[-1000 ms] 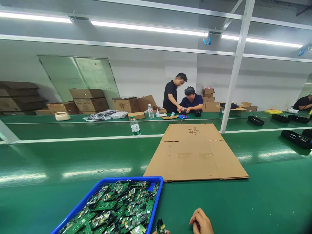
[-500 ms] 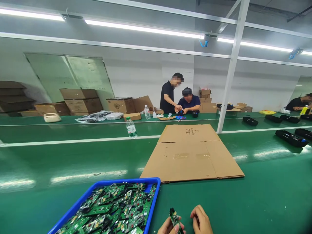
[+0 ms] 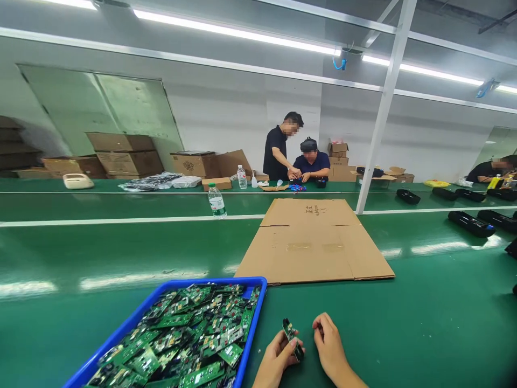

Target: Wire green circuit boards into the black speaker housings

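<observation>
My left hand pinches a narrow green circuit board with black parts at its ends, tilted above the green table. To the right of it, my right hand hovers with bent fingers, apart from the board. Thumb and fingers are drawn together there; whether they hold anything small is hidden. A blue tray stands left of both hands. Many similar circuit boards lie heaped inside it.
Beyond my hands lies a flattened cardboard sheet. A water bottle stands behind the tray. Black housings rest at the right. A white post rises from the bench. Across it, two people work together.
The view has tilted down slightly, so the hands and tray show higher and more fully. My left hand still holds the circuit board, and my right hand stays beside it.
</observation>
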A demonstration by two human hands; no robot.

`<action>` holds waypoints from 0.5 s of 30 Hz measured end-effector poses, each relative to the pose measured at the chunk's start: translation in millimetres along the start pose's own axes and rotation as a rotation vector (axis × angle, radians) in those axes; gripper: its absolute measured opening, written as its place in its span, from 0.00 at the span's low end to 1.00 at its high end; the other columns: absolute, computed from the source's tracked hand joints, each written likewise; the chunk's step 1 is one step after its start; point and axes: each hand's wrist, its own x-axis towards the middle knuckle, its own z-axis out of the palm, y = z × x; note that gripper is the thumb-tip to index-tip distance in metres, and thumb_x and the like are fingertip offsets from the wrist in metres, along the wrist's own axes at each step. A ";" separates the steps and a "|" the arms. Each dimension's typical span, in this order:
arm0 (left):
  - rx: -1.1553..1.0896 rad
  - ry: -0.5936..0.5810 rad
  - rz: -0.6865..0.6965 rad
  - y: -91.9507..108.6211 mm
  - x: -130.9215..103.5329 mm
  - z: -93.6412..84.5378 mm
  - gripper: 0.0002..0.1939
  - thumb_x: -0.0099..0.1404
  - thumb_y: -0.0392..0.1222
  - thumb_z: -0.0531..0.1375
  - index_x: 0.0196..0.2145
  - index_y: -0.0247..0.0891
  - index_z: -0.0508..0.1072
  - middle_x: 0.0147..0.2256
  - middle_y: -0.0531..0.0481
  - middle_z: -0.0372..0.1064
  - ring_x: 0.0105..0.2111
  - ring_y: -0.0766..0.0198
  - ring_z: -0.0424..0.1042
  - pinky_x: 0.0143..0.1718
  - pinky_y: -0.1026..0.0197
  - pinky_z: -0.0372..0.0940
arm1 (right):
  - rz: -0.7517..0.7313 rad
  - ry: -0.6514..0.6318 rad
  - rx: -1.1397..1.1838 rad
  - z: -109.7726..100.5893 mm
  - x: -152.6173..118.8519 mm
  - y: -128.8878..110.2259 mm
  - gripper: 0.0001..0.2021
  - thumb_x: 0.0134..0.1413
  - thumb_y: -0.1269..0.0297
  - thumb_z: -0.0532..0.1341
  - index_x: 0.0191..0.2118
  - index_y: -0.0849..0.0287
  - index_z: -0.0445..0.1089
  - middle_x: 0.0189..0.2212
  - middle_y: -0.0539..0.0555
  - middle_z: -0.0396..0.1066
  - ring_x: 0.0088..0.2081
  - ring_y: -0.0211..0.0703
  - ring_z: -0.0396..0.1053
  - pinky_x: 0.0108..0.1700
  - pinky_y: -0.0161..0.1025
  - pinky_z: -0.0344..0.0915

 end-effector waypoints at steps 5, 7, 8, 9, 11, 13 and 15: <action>0.029 -0.041 -0.007 1.1 4.0 -0.7 0.30 0.33 0.58 0.69 0.30 0.33 0.72 0.25 0.47 0.72 0.27 0.59 0.72 0.27 0.61 0.66 | -0.001 0.004 -0.014 -0.9 0.9 0.7 0.08 0.48 0.74 0.46 0.28 0.56 0.59 0.26 0.51 0.62 0.28 0.40 0.62 0.32 0.35 0.60; 0.034 -0.060 -0.004 4.0 2.2 0.1 0.30 0.33 0.57 0.70 0.30 0.33 0.72 0.25 0.47 0.72 0.27 0.59 0.72 0.27 0.61 0.66 | -0.006 0.001 -0.017 -1.2 1.6 0.8 0.08 0.48 0.73 0.46 0.28 0.56 0.59 0.27 0.51 0.63 0.29 0.41 0.62 0.32 0.35 0.60; 0.033 -0.069 0.001 5.8 0.4 0.9 0.29 0.35 0.57 0.69 0.30 0.33 0.72 0.25 0.47 0.72 0.27 0.59 0.72 0.28 0.61 0.66 | -0.008 0.000 -0.019 -1.4 1.9 0.7 0.08 0.48 0.73 0.46 0.28 0.56 0.59 0.27 0.51 0.63 0.29 0.41 0.63 0.33 0.36 0.60; 0.031 -0.076 0.008 7.8 -1.8 1.8 0.28 0.36 0.56 0.69 0.31 0.34 0.72 0.25 0.48 0.72 0.28 0.59 0.72 0.29 0.61 0.67 | -0.009 -0.001 -0.020 -1.6 2.2 0.4 0.08 0.49 0.73 0.46 0.28 0.56 0.59 0.27 0.51 0.63 0.29 0.41 0.63 0.33 0.36 0.60; 0.027 -0.087 0.022 11.4 -6.1 3.6 0.26 0.39 0.55 0.69 0.32 0.34 0.72 0.26 0.48 0.72 0.29 0.60 0.72 0.31 0.62 0.67 | -0.008 -0.002 -0.024 -1.9 2.4 -0.2 0.08 0.49 0.73 0.46 0.28 0.56 0.59 0.27 0.52 0.64 0.29 0.41 0.63 0.33 0.36 0.61; 0.025 -0.096 0.027 14.0 -9.0 5.3 0.25 0.40 0.54 0.68 0.32 0.33 0.72 0.26 0.48 0.72 0.28 0.61 0.72 0.30 0.62 0.66 | -0.006 -0.005 -0.026 -2.3 2.1 -0.9 0.08 0.50 0.72 0.46 0.28 0.57 0.60 0.27 0.52 0.64 0.30 0.41 0.64 0.34 0.36 0.61; 0.023 -0.100 0.025 15.5 -10.2 6.4 0.25 0.40 0.54 0.69 0.31 0.33 0.72 0.26 0.48 0.72 0.27 0.61 0.72 0.29 0.63 0.66 | -0.002 -0.013 -0.026 -2.8 1.5 -1.7 0.08 0.50 0.72 0.47 0.28 0.57 0.61 0.27 0.52 0.65 0.30 0.41 0.64 0.34 0.36 0.61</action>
